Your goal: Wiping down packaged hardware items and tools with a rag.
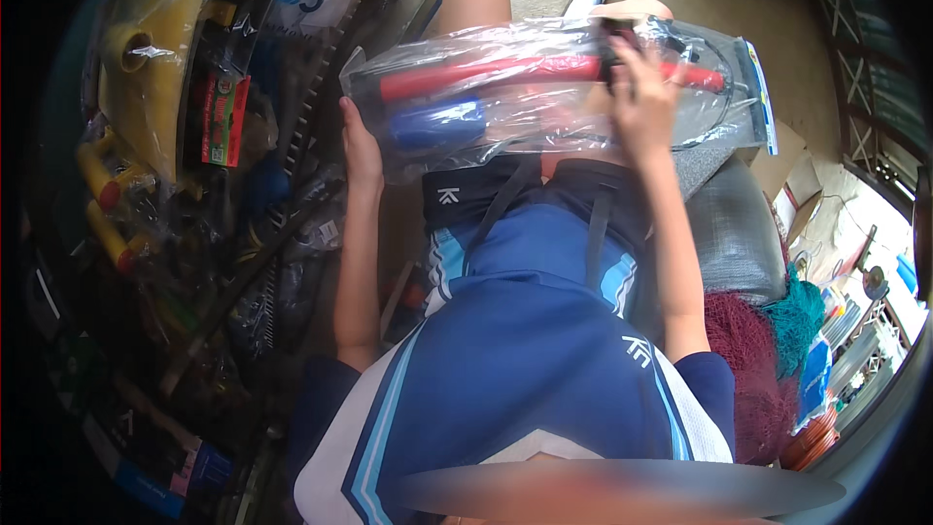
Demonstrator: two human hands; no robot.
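Note:
A long clear plastic bag [521, 120] lies across my raised thighs. Inside it are a red tube [496, 76] with black fittings, a blue cylinder [437, 122] and a thin dark hose [721, 113]; together they look like an air pump. My left hand [362, 153] holds the bag's left end, its thumb along the edge and its other fingers hidden beneath. Over the black fitting near the right end, my right hand [645, 98] grips through the plastic, slightly blurred. A printed header card [759, 97] closes the bag's right end.
At left, a crowded rack holds plastic-wrapped goods [153, 73], a red and green label card [226, 120] and yellow-handled items [106, 189]. On the right are a grey wrapped bundle [732, 233], maroon netting [743, 372], teal netting [798, 317] and an opened cardboard box [798, 182].

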